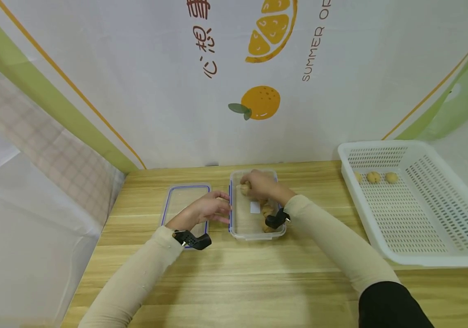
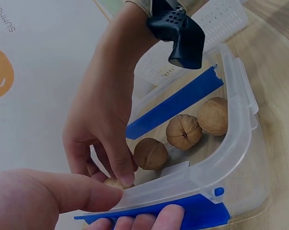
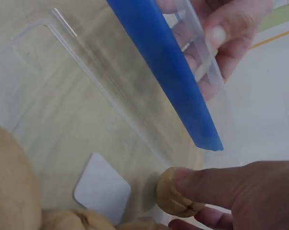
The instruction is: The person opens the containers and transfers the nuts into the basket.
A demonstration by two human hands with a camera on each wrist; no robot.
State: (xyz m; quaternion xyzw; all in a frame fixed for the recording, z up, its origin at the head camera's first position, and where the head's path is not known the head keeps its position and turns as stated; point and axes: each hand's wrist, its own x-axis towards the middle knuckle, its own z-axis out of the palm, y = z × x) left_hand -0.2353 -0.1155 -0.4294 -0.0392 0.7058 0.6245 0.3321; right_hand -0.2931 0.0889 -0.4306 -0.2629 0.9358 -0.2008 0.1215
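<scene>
Fingers point(image 3: 209, 187) of the right hand point(image 1: 261, 184) are narrowed on one walnut point(image 3: 169, 197), thumb on its near face, inside the clear container point(image 1: 242, 225) toward its far left part; whether the nut bears on the floor there cannot be told. Left hand point(image 1: 211, 207) holds the container's left side at the blue flap point(image 3: 166, 72), its fingers curled there, presumably to keep the light box from sliding. Container stands on the wooden surface point(image 1: 226, 278) between the lid point(image 1: 180, 193) and the white basket point(image 1: 402, 260), a placement that likely suits both arms' reach. Other walnuts point(image 2: 183, 132) line its right side, likely leaving the left part free; a white card point(image 1: 255, 207) lies on its floor. Hard to make out: the row's full count, since the right hand and wrist camera point(image 1: 276, 220) cover parts of it. Left forearm hides much of the lid. Basket runs off the right edge; of the three basket walnuts point(image 1: 373, 177) visible, the leftmost is partly hidden by the wall.
</scene>
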